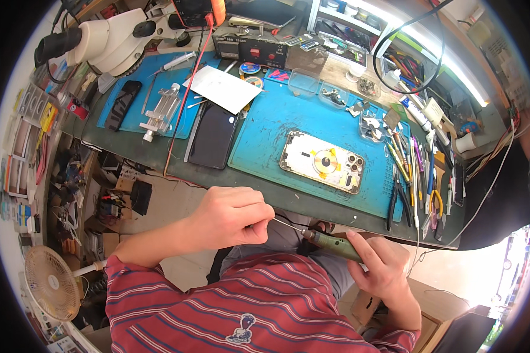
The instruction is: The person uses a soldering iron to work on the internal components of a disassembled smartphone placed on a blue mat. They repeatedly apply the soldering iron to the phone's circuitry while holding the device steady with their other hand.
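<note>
Presently, my right grip (383,262) is clamped on the green handle of a slim tool (335,243), the handle lying between thumb and fingers. The tool's thin metal shaft points toward my left grip (238,217), whose fingers are folded together at the shaft's free end; whether they pinch the tip, I cannot tell. The tool is positioned above my lap, in front of the near edge of the tabletop (241,183).

Beyond the tool, a phone (323,161) lies flat on a blue mat (259,126). Its light back shows a ring-shaped coil, with the camera lenses toward the right end. To the right of the phone, hand tools stand or lie in a dense group, including black tweezers (392,203) and yellow-handled pliers (436,202).

To the left of the mat's near corner, a dark flat slab (212,138) lies beside a white sheet (225,88), which partly overlaps its upper end. Further left are a metal clamping fixture (162,110) and a black case (125,105). A syringe (179,61) lies behind the fixture. A white microscope (113,42) occupies the rear left; a fan (52,283) is located at my lower left, off the tabletop.
</note>
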The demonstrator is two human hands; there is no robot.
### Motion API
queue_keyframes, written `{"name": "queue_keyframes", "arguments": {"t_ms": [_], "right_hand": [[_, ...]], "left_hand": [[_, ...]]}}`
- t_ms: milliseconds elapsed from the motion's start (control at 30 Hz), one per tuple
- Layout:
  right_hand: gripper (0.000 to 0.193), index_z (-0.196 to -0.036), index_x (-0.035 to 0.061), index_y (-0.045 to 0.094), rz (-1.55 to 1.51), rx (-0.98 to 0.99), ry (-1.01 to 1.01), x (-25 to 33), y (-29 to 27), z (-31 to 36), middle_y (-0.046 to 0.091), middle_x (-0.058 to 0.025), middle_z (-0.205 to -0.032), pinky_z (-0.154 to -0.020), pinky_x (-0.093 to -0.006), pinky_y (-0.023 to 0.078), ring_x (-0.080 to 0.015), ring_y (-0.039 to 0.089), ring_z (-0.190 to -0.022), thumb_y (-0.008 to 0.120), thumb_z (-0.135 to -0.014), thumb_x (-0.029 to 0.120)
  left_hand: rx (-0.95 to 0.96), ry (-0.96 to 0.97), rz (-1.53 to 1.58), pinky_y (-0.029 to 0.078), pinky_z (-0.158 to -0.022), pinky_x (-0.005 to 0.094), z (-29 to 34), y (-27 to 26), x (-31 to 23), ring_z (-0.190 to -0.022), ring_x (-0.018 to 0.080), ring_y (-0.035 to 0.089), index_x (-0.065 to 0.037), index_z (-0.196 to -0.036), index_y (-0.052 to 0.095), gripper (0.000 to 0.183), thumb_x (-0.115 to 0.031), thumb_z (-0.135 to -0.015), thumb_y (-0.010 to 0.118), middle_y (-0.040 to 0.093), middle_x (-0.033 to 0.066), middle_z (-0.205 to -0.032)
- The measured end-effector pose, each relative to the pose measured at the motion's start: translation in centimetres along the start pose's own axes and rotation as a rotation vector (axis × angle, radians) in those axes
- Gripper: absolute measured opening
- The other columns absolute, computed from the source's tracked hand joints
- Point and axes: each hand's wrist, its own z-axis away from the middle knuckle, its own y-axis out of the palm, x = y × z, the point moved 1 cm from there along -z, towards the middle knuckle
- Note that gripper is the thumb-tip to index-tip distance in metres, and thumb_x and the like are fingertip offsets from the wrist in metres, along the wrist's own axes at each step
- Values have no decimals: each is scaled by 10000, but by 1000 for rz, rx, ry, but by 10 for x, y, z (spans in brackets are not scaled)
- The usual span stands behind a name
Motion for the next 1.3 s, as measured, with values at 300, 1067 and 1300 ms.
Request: {"name": "queue_keyframes", "arguments": {"t_ms": [300,1067,1300], "right_hand": [[562,-1306,45,753,-28,38,315,4,-29,-1,737,-128,-925,-631,-364,554,-278,697,-697,826,-749,23],[622,-1446,149,720,63,45,397,-37,9,-31,646,-56,-946,-602,-355,515,-216,631,-696,875,-848,69],[619,-1456,169,721,74,50,338,-38,25,-37,631,-45,-952,-600,-352,509,-210,624,-717,855,-860,64]], "left_hand": [[-94,-411,-61,450,-531,399,26,-40,19,-588,262,590,-38,-801,670,97,-28,-880,725,583,99,-711],[35,-282,-165,490,-1047,454,-53,64,42,-1151,365,571,19,-1610,427,1111,-350,-721,982,600,175,-1360],[-34,-367,-11,456,-1106,472,-29,58,44,-1261,353,563,18,-1667,330,1197,-360,-738,984,626,170,-1458]]}}
